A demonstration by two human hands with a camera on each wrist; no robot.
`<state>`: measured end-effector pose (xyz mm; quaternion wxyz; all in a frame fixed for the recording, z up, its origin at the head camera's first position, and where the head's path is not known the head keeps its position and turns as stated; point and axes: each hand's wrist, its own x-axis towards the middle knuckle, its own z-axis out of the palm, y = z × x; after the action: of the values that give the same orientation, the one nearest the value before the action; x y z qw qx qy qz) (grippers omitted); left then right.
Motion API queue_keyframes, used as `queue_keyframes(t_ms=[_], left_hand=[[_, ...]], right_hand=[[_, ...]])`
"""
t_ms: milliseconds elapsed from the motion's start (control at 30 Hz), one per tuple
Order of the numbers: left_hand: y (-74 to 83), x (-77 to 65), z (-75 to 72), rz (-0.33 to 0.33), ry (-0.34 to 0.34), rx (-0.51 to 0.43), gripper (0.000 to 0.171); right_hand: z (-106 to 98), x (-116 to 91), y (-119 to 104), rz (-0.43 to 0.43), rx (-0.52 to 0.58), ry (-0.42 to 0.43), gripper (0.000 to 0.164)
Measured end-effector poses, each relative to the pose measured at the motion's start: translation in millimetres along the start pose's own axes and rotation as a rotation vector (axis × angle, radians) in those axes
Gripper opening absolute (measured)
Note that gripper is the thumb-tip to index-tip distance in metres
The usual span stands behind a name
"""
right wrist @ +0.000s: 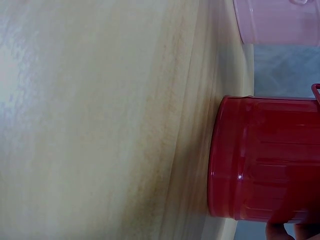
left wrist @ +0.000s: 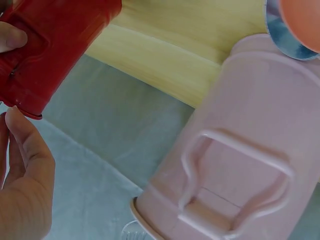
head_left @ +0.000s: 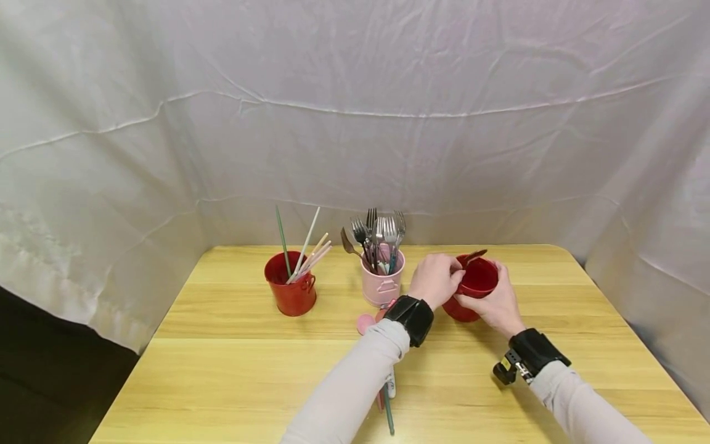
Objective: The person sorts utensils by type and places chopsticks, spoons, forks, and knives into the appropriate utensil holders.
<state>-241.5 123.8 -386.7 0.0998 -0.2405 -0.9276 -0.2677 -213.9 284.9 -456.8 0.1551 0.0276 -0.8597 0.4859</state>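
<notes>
At the right of the table stands a red bucket (head_left: pixel 478 279). My right hand (head_left: pixel 501 306) grips it from the right, thumb across its front and fingers round the far side. The thumb lies on the bucket's side handle in the left wrist view. My left hand (head_left: pixel 435 277) is at the left of the rim, its thumb and fingertips pinching a thin brown utensil (head_left: pixel 476 254) that slants over the opening. Whether it is a spoon or a fork, I cannot tell. Near the left hand stands a pink bucket (head_left: pixel 383 291) with several forks (head_left: pixel 390 229) in it, tines up.
Another red bucket (head_left: pixel 294 300), holding several chopsticks (head_left: pixel 307 242), stands at the left. Between my arms and the pink bucket lie a pink round-headed spoon (head_left: pixel 365 323), an orange one (left wrist: pixel 305 20) and a green stick (head_left: pixel 388 410), partly hidden by my left sleeve. Pale cloth hangs behind the table.
</notes>
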Motion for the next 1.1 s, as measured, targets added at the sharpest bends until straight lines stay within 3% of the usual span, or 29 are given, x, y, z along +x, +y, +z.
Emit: queue_keyframes(t_ms=[267, 467, 567, 767, 833, 1000, 1100], left_hand=[[-15.4, -18.3, -5.6, 0.014, 0.000, -0.033, 0.016], [-34.2, -40.8, -10.4, -0.006, -0.054, -0.006, 0.016], [-43.2, -53.2, -12.4, -0.022, -0.088, 0.032, 0.017], [-58.1, -80.4, -13.0, 0.030, -0.100, 0.167, 0.020], [-61.5, -89.4, -14.1, 0.016, -0.112, 0.196, 0.022], [-68.9, -109.7, -19.3, -0.031, -0.156, 0.227, 0.029], [-72.8, -119.7, -22.5, -0.022, -0.178, 0.228, 0.031]], right_hand=[[2, 0, -3, -0.065, 0.029, 0.011, 0.084], [-4, -7, -33, -0.085, 0.039, -0.007, 0.075], [-5, -10, -43, -0.079, 0.032, -0.010, 0.074], [-5, -11, -43, -0.072, 0.020, -0.008, 0.074], [-5, -11, -44, -0.070, 0.017, -0.007, 0.074], [-5, -11, -44, -0.068, 0.020, -0.011, 0.073], [-5, -11, -43, -0.067, 0.027, -0.014, 0.074]])
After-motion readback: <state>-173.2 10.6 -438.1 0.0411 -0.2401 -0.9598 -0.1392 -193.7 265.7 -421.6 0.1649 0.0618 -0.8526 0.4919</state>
